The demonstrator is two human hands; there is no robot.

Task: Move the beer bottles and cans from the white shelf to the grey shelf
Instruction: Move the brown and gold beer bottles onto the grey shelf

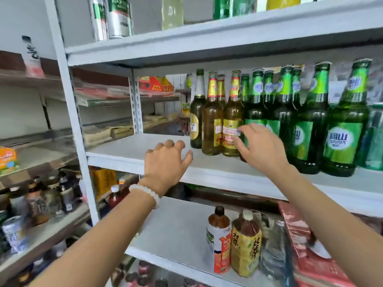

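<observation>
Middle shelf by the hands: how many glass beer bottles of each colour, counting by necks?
Green-label bottles: 7
Gold-label bottles: 3
Dark bottle with white neck: 1
Total: 11

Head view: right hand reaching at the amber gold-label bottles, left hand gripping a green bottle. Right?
Not quite. The left hand holds nothing; it hovers open over the bare shelf board. The right hand does reach at the amber gold-label bottles. The head view shows it.

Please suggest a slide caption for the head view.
Right hand reaching for amber glass beer bottle; left hand open nearby.
</observation>
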